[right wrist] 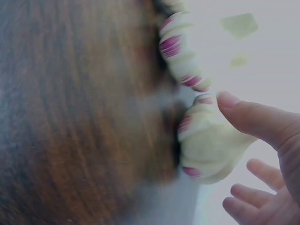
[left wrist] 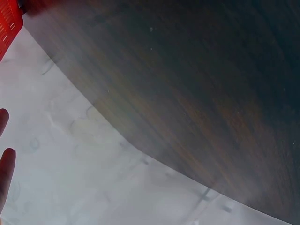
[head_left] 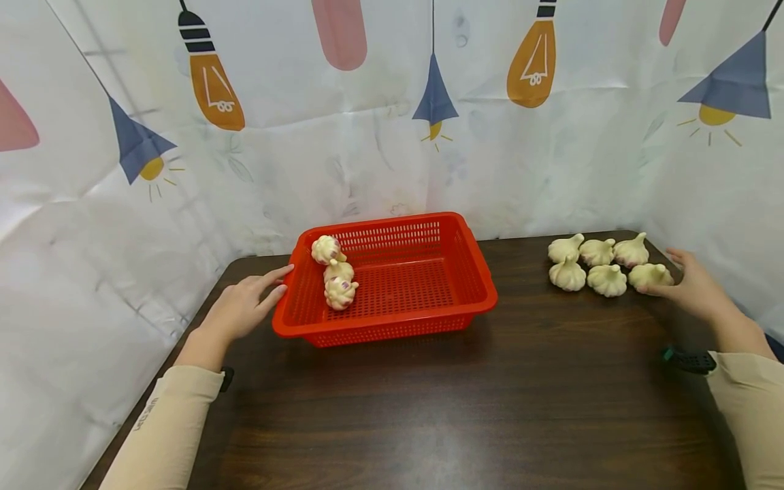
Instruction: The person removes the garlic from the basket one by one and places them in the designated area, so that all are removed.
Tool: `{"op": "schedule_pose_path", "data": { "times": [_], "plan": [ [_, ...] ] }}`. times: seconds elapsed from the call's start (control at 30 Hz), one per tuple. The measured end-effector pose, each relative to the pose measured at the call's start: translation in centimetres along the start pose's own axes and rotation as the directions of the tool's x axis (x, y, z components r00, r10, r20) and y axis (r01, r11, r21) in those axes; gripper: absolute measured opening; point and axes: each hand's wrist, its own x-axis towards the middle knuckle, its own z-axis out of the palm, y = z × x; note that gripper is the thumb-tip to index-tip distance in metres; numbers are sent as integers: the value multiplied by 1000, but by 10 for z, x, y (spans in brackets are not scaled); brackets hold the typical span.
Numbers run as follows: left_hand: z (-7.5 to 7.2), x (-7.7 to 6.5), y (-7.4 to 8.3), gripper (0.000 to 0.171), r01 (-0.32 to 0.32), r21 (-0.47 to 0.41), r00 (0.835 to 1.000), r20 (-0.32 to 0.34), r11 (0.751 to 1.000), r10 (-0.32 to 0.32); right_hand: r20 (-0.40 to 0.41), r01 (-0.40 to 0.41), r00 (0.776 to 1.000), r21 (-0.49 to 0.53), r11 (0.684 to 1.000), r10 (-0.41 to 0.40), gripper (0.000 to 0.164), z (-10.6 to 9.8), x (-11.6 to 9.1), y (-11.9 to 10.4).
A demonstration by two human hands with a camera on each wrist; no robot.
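Note:
My left hand [head_left: 241, 306] is at the left side of a red plastic basket [head_left: 392, 325], its fairly straight fingers at the rim. Three garlic bulbs [head_left: 339, 292] with purple marks lie in the basket's left part. On the far right, my right hand [head_left: 698, 289] spreads thumb and fingers around the nearest garlic bulb [head_left: 650, 275]. In the right wrist view the thumb is at this bulb [right wrist: 208, 145], while the other fingers stand apart from it. Only two fingertips [left wrist: 6, 168] of the left hand show in the left wrist view.
Several more garlic bulbs [head_left: 606, 280] stand in two rows left of the right hand. Everything rests on a dark wooden table [head_left: 429, 408]. A white curtain [head_left: 380, 163] printed with lamps hangs behind the table and along its sides.

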Motion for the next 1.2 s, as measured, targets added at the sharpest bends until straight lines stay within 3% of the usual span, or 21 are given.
{"op": "schedule_pose_path", "data": {
  "times": [0.2,0.4,0.53,1.03,1.2],
  "plan": [
    [0,-1,1,55,-3,1,1000,1,1000,3,-71,21,997,-6,1000,-21,89,-4,-4,-13],
    [0,-1,0,54,-8,-1,1000,-6,1000,8,-212,62,975,-2,998,-61,76,-5,-6,-37],
    [0,-1,0,54,-12,-1,1000,-10,1000,12,-253,85,964,-19,996,-87,70,-7,-5,-55],
    [0,-1,-1,55,-3,2,1000,1,1000,3,-265,237,934,-45,970,-240,44,-8,4,-111],
    [0,-1,-1,55,3,2,1000,3,1000,-3,-230,266,935,-47,963,-270,41,-2,10,-137]
  ]
}}
